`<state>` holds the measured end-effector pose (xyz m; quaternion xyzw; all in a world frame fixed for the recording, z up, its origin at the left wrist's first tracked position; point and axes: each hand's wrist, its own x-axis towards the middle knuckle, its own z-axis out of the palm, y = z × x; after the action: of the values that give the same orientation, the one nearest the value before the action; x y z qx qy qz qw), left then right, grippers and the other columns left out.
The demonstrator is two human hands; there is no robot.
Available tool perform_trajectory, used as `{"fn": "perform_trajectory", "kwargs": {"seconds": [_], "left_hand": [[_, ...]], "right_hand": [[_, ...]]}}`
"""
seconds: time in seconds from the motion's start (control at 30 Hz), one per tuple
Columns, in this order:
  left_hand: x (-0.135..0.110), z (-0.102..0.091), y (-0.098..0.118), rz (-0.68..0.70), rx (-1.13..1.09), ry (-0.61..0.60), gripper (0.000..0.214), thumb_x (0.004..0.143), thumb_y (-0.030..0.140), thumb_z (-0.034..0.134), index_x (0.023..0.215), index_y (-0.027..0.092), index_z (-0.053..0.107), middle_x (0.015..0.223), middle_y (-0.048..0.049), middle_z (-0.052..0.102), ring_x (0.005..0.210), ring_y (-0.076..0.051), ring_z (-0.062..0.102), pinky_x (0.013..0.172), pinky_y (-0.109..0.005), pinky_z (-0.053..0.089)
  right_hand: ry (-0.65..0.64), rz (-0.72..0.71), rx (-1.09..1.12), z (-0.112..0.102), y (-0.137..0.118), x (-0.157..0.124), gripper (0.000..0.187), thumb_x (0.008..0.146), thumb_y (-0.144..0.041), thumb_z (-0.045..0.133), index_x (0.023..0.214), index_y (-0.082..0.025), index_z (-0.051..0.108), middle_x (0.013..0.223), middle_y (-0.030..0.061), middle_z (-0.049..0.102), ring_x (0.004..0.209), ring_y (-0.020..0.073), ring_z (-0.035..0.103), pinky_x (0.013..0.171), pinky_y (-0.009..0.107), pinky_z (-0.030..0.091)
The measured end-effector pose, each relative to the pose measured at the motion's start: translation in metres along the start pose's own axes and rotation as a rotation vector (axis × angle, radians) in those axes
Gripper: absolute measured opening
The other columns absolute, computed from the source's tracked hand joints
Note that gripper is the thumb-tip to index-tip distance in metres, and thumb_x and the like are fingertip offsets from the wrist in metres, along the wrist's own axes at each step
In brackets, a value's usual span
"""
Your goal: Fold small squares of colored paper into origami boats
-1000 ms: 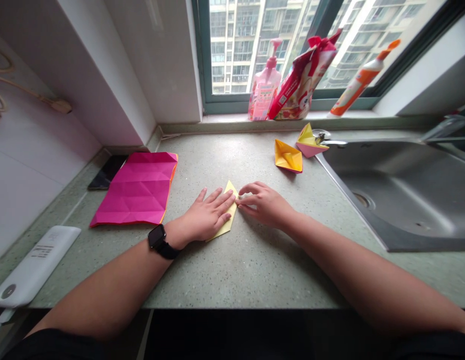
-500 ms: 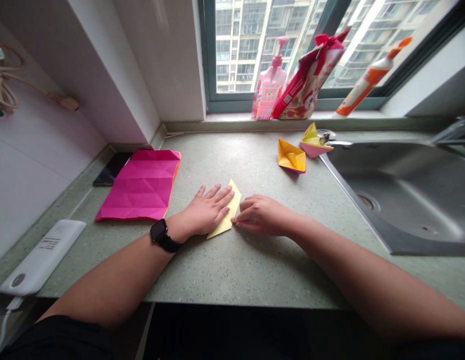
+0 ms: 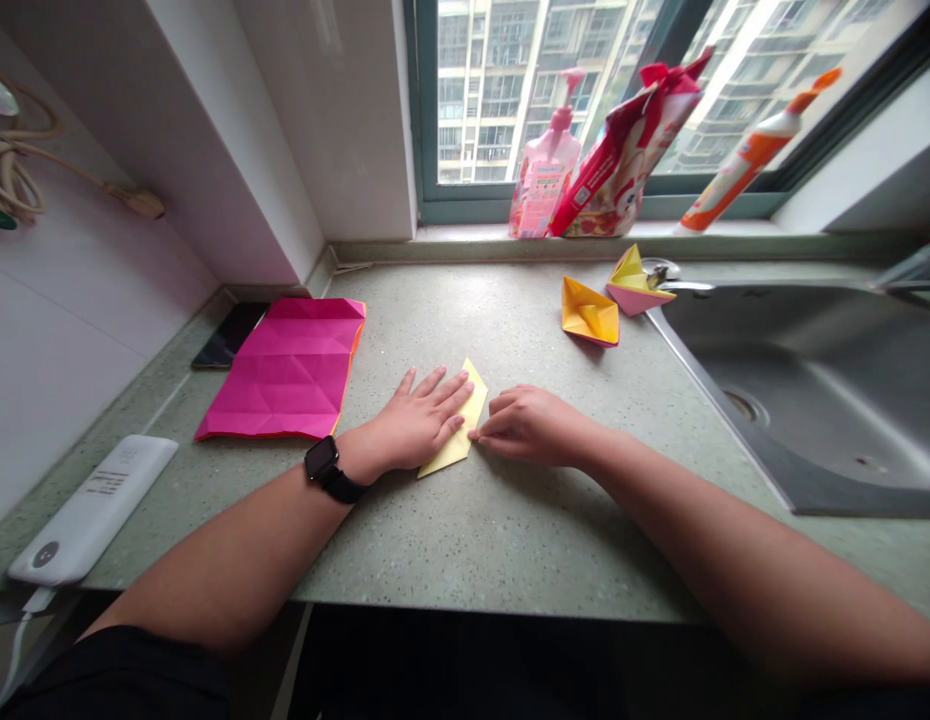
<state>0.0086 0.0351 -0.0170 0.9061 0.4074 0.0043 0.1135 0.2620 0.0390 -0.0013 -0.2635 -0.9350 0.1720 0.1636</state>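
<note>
A pale yellow sheet of paper [image 3: 474, 405], folded into a pointed shape, lies flat on the countertop. Pressed flat across it, with fingers stretched out, is my left hand [image 3: 420, 425], which wears a black watch at the wrist and hides much of the paper's left side. My right hand [image 3: 536, 425] is closed, its fingers curled and its thumb and index tip pinched at the paper's right edge. Beyond my right hand stand two folded paper boats: an orange one [image 3: 591, 318] and a yellow-and-pink one [image 3: 636, 285] beside the sink.
Creased magenta paper [image 3: 289, 365] lies at the left, partly over a dark flat object [image 3: 229, 335]. A white power bank [image 3: 97, 510] with a cable rests near the front left edge. The steel sink [image 3: 795, 500] is at right. A pump bottle [image 3: 544, 185] stands on the sill.
The whole view has shifted slightly, so things appear a little further right. Both hands keep nearly the same place on the yellow paper.
</note>
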Motion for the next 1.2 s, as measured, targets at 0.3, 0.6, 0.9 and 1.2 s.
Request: {"fn": "perform_trajectory", "kwargs": {"seconds": [0.3, 0.6, 0.9, 1.2], "left_hand": [[-0.002, 0.002, -0.002, 0.022, 0.030, 0.043, 0.060, 0.117, 0.043, 0.028, 0.175, 0.030, 0.032, 0.182, -0.0065, 0.031, 0.171, -0.034, 0.020, 0.136, -0.065, 0.013], [-0.006, -0.011, 0.003, -0.138, -0.099, 0.299, 0.064, 0.109, 0.062, 0.048, 0.152, 0.015, 0.055, 0.154, -0.0209, 0.063, 0.144, -0.037, 0.057, 0.121, -0.056, 0.043], [-0.010, -0.019, 0.014, -0.070, -0.156, 0.365, 0.035, 0.101, 0.055, 0.067, 0.095, 0.021, 0.064, 0.126, -0.0119, 0.068, 0.119, -0.032, 0.065, 0.108, -0.054, 0.052], [-0.017, -0.029, 0.018, 0.092, -0.119, 0.539, 0.005, 0.096, 0.018, 0.068, 0.094, 0.021, 0.070, 0.137, -0.0109, 0.068, 0.123, -0.029, 0.067, 0.113, -0.052, 0.054]], "right_hand": [[0.106, 0.335, -0.219, 0.000, 0.020, 0.001, 0.032, 0.106, -0.038, 0.063, 0.084, -0.026, 0.084, 0.075, 0.0037, 0.075, 0.067, 0.0173, 0.060, 0.062, 0.034, 0.033], [0.317, 0.290, -0.154, 0.002, 0.024, -0.003, 0.024, 0.105, -0.028, 0.060, 0.110, -0.025, 0.084, 0.098, 0.0072, 0.080, 0.090, 0.0235, 0.072, 0.078, 0.037, 0.051], [0.423, 0.298, -0.033, 0.007, 0.023, -0.003, 0.048, 0.101, -0.023, 0.064, 0.149, -0.028, 0.063, 0.118, 0.0091, 0.075, 0.101, 0.0255, 0.074, 0.093, 0.044, 0.060], [0.725, 0.299, 0.159, 0.009, 0.027, -0.002, 0.055, 0.112, -0.051, 0.050, 0.165, -0.036, 0.043, 0.135, 0.0126, 0.068, 0.115, 0.0308, 0.071, 0.096, 0.053, 0.064]]}}
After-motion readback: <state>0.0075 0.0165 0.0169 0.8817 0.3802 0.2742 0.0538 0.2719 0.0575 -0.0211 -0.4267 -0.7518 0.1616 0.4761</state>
